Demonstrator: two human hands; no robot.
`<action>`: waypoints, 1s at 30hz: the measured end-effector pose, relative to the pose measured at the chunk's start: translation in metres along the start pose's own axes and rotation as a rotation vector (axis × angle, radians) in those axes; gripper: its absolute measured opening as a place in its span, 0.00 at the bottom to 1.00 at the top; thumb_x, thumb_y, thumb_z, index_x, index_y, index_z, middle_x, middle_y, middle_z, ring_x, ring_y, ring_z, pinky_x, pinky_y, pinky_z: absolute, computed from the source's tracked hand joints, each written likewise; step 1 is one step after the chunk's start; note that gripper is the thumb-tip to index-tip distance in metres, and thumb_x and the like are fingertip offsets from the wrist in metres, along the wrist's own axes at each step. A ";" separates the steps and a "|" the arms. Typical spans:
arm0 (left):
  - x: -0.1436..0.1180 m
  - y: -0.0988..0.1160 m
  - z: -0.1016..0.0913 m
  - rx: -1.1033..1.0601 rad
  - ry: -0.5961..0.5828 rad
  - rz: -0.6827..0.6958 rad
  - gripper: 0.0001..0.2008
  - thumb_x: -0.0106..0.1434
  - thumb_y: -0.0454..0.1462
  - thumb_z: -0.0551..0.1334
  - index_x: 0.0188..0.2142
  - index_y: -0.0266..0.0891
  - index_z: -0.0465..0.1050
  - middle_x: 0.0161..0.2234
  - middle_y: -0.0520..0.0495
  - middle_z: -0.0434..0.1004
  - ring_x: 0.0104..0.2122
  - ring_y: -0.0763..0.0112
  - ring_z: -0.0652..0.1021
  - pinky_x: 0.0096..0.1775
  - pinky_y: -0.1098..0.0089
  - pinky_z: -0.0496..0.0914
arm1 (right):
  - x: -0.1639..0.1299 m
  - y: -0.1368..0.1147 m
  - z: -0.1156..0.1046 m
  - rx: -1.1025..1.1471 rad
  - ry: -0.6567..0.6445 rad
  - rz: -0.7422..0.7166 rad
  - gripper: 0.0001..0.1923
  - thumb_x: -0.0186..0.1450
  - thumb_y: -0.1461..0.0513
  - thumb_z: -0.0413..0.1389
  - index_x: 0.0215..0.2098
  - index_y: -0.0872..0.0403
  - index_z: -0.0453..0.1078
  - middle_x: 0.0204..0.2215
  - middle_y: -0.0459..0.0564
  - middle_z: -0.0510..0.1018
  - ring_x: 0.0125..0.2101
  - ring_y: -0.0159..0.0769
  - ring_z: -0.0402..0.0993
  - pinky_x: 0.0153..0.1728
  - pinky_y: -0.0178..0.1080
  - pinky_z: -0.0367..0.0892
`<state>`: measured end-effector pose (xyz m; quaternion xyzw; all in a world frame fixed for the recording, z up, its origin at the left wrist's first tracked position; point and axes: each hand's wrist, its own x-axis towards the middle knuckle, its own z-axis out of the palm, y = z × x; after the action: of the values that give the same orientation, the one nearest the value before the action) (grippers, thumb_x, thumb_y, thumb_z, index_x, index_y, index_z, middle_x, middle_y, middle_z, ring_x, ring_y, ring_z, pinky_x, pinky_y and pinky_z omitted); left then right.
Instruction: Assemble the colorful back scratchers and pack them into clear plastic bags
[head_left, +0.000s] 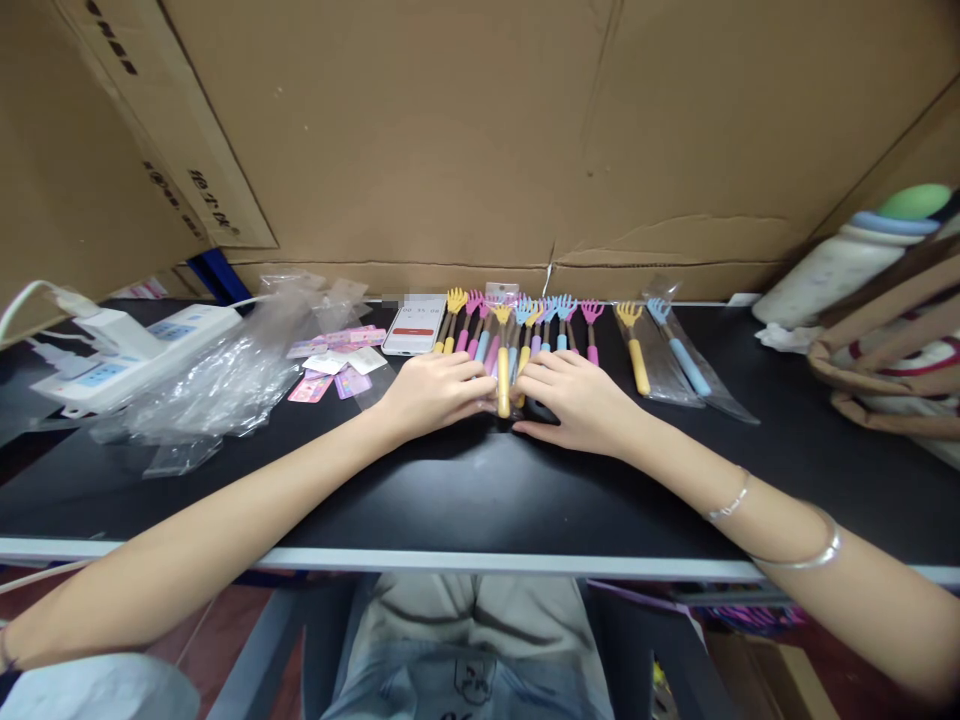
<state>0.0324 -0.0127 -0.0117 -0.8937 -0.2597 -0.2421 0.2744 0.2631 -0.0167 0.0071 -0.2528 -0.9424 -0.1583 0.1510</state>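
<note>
A yellow back scratcher [502, 375] with a claw-shaped head lies upright in view between my two hands, its head pointing away from me. My left hand [442, 388] has its fingers curled against the left side of the handle. From the right, my right hand [574, 398] closes in on the same handle, thumb stretched out below. Clear film seems to show around the handle, but I cannot make out its edges. Behind my hands runs a row of several back scratchers in pink [591, 335], blue [562, 315] and yellow [454, 310]; my fingers hide some handles.
On the left are a pile of clear plastic bags [217, 370], a white power strip [142, 345], small printed cards [330, 365] and a phone [415, 326]. Rightward lie a yellow scratcher [634, 350], a bagged blue one [681, 350], a bottle [840, 265] and a brown-handled bag [885, 350]. Cardboard [450, 130] walls the back.
</note>
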 end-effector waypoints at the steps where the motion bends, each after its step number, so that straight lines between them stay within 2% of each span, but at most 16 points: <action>1: 0.000 0.000 0.000 -0.010 0.004 -0.001 0.13 0.69 0.43 0.54 0.33 0.40 0.71 0.29 0.52 0.74 0.31 0.72 0.72 0.29 0.71 0.58 | 0.000 0.000 0.000 0.000 0.003 0.002 0.12 0.62 0.54 0.56 0.36 0.55 0.70 0.36 0.55 0.75 0.39 0.42 0.67 0.39 0.40 0.58; 12: 0.001 0.000 -0.001 -0.117 0.014 -0.014 0.15 0.70 0.42 0.52 0.32 0.40 0.72 0.29 0.52 0.74 0.30 0.73 0.70 0.29 0.72 0.57 | 0.000 0.001 -0.001 0.037 0.012 0.010 0.12 0.67 0.57 0.50 0.33 0.55 0.72 0.33 0.52 0.75 0.39 0.40 0.68 0.39 0.39 0.57; 18: 0.002 0.004 -0.001 -0.006 0.047 -0.024 0.16 0.70 0.42 0.52 0.30 0.40 0.72 0.25 0.51 0.71 0.29 0.72 0.69 0.28 0.70 0.56 | 0.000 -0.001 -0.001 0.137 0.003 0.053 0.12 0.68 0.59 0.49 0.35 0.54 0.72 0.33 0.52 0.75 0.38 0.39 0.66 0.35 0.39 0.56; 21: 0.002 0.007 -0.001 -0.075 0.056 -0.130 0.15 0.70 0.41 0.52 0.31 0.41 0.73 0.26 0.52 0.74 0.29 0.72 0.70 0.29 0.70 0.57 | 0.000 -0.001 -0.001 0.255 0.008 0.117 0.12 0.68 0.58 0.48 0.34 0.54 0.72 0.31 0.51 0.75 0.36 0.38 0.65 0.35 0.39 0.57; 25: 0.003 0.009 -0.003 -0.273 0.078 -0.314 0.11 0.68 0.42 0.56 0.34 0.42 0.74 0.28 0.53 0.75 0.30 0.73 0.71 0.31 0.73 0.60 | 0.002 -0.003 -0.001 0.443 0.034 0.218 0.13 0.68 0.56 0.49 0.36 0.53 0.72 0.32 0.51 0.75 0.37 0.38 0.65 0.38 0.39 0.59; 28: 0.005 0.012 -0.004 -0.393 0.091 -0.395 0.08 0.67 0.41 0.58 0.34 0.42 0.74 0.28 0.54 0.75 0.30 0.74 0.72 0.33 0.74 0.61 | 0.003 -0.009 0.001 0.720 -0.023 0.328 0.16 0.69 0.53 0.47 0.37 0.54 0.71 0.32 0.50 0.76 0.36 0.37 0.68 0.39 0.39 0.61; 30: 0.006 0.015 -0.005 -0.456 0.102 -0.397 0.08 0.66 0.40 0.59 0.34 0.41 0.74 0.29 0.54 0.75 0.30 0.75 0.72 0.33 0.75 0.62 | 0.004 -0.013 0.004 0.959 -0.087 0.376 0.20 0.69 0.51 0.45 0.35 0.55 0.70 0.32 0.50 0.76 0.36 0.35 0.71 0.41 0.38 0.63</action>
<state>0.0442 -0.0244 -0.0095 -0.8506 -0.3542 -0.3876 0.0268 0.2526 -0.0242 0.0017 -0.3267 -0.8528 0.3320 0.2363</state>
